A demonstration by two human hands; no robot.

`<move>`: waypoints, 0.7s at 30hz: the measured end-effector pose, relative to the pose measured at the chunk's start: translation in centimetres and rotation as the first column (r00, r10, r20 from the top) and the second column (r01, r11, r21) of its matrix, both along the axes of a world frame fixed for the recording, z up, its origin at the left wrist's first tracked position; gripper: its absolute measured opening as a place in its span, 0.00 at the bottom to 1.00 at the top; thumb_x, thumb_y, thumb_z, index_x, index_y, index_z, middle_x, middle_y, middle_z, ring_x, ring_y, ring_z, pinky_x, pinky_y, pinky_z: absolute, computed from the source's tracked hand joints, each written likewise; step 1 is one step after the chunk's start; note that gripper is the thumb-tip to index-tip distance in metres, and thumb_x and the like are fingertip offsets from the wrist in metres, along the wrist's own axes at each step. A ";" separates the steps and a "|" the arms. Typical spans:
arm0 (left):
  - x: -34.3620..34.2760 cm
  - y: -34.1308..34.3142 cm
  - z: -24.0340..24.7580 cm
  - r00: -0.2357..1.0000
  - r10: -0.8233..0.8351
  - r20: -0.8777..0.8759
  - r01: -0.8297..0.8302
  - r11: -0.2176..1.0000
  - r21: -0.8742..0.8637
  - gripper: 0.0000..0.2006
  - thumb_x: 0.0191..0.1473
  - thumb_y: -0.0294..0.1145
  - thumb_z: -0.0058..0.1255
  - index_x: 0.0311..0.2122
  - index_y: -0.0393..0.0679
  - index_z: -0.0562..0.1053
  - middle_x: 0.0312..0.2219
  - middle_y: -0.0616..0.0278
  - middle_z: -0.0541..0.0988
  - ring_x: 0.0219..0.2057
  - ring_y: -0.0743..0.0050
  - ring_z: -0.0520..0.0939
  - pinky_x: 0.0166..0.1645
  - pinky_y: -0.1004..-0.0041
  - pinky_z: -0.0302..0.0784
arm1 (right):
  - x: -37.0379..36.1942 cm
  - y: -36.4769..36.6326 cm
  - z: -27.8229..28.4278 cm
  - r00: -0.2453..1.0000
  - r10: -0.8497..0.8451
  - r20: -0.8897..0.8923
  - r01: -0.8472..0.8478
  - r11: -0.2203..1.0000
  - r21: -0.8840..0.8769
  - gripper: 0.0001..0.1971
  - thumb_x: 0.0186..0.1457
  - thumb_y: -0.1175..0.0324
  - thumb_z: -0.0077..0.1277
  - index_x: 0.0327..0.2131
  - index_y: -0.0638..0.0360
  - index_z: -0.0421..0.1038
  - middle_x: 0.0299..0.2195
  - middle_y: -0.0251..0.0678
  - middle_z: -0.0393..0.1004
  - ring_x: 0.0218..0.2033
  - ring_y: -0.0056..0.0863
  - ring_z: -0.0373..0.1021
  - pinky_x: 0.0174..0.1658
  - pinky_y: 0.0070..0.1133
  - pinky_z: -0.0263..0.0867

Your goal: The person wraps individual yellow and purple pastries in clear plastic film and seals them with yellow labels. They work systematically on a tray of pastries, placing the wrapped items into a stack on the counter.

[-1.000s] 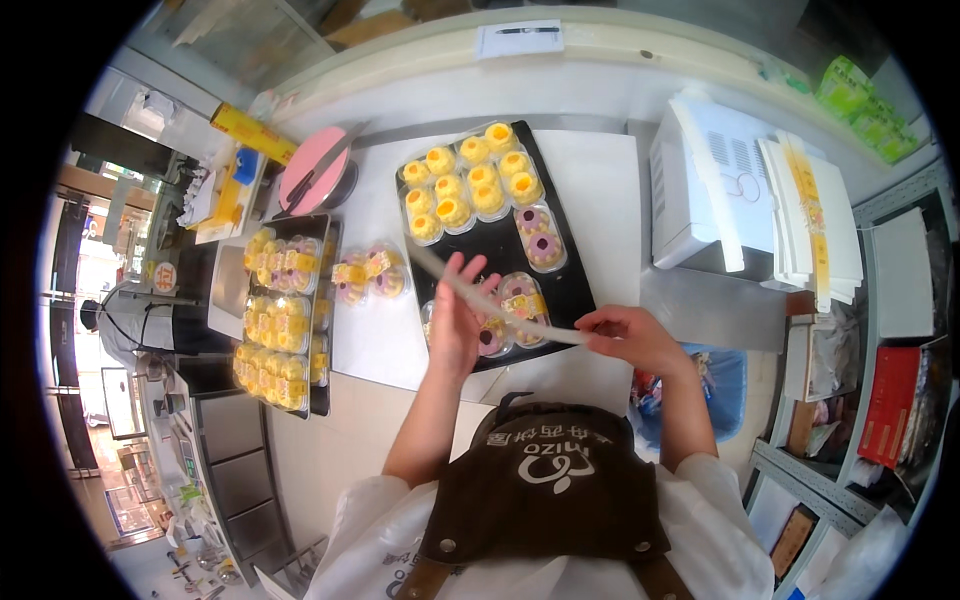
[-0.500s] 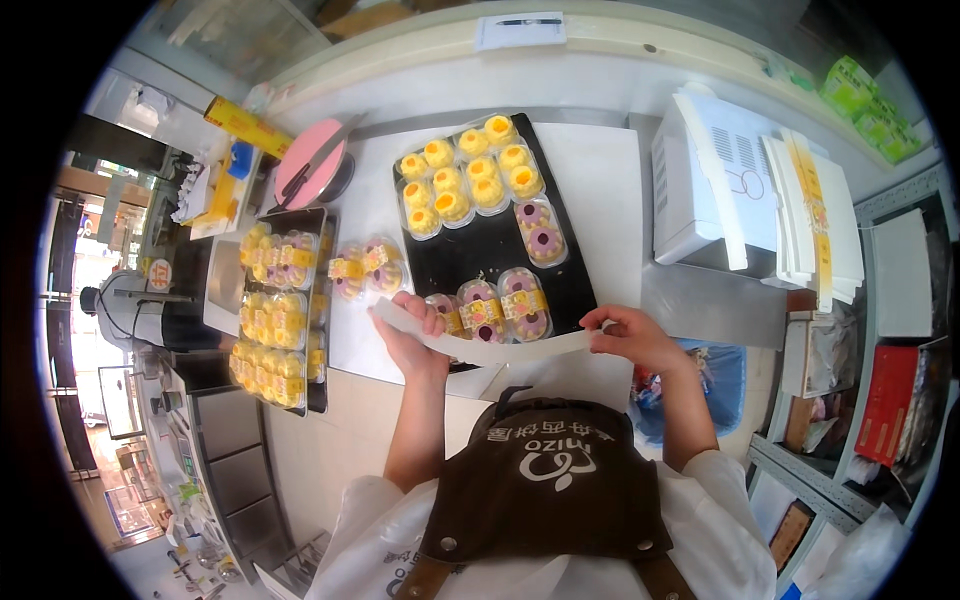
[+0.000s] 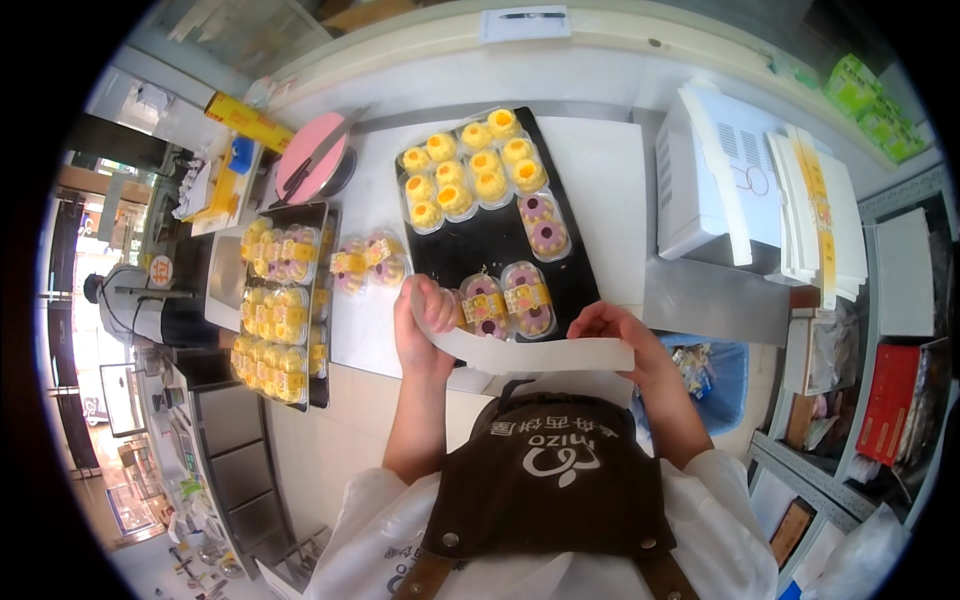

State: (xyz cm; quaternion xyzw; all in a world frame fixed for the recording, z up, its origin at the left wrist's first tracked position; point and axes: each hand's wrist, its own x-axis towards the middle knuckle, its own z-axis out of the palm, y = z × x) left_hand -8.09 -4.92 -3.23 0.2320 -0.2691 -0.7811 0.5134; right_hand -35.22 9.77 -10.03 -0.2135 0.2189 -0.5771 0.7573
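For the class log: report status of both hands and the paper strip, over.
Left hand and right hand each grip one end of white paper strip. Strip stretched level over black tray front edge. Nothing between hands.

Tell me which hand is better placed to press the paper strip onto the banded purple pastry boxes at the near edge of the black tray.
Left, probably. The left hand holds its end of the white paper strip right beside the banded boxes. The right hand holds the other end off the corner of the black tray.
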 end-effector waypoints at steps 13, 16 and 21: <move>-0.4 0.6 -0.4 0.994 -0.086 -0.065 0.096 0.983 0.160 0.13 0.68 0.41 0.39 0.44 0.43 0.71 0.24 0.69 0.64 0.21 0.80 0.63 0.27 0.78 0.61 | 1.9 -0.7 4.2 0.945 -0.004 -0.327 -0.097 0.951 -0.294 0.06 0.65 0.69 0.56 0.42 0.60 0.77 0.43 0.33 0.78 0.44 0.24 0.73 0.52 0.22 0.67; -1.1 1.9 0.2 0.974 -0.133 0.183 0.104 0.981 0.162 0.08 0.67 0.38 0.50 0.44 0.45 0.72 0.25 0.72 0.69 0.23 0.85 0.66 0.27 0.81 0.61 | 2.7 -0.9 5.2 0.922 0.067 -0.382 -0.131 0.981 -0.144 0.04 0.63 0.71 0.56 0.37 0.61 0.76 0.38 0.31 0.75 0.41 0.21 0.71 0.49 0.20 0.65; -2.0 2.9 0.9 0.832 -0.297 0.469 0.292 0.953 0.086 0.05 0.64 0.28 0.56 0.44 0.45 0.74 0.30 0.76 0.76 0.29 0.93 0.71 0.31 0.84 0.63 | 3.6 -1.1 7.6 0.676 0.067 -0.734 -0.155 0.987 -0.052 0.08 0.61 0.68 0.57 0.31 0.60 0.74 0.31 0.29 0.70 0.36 0.21 0.66 0.42 0.21 0.62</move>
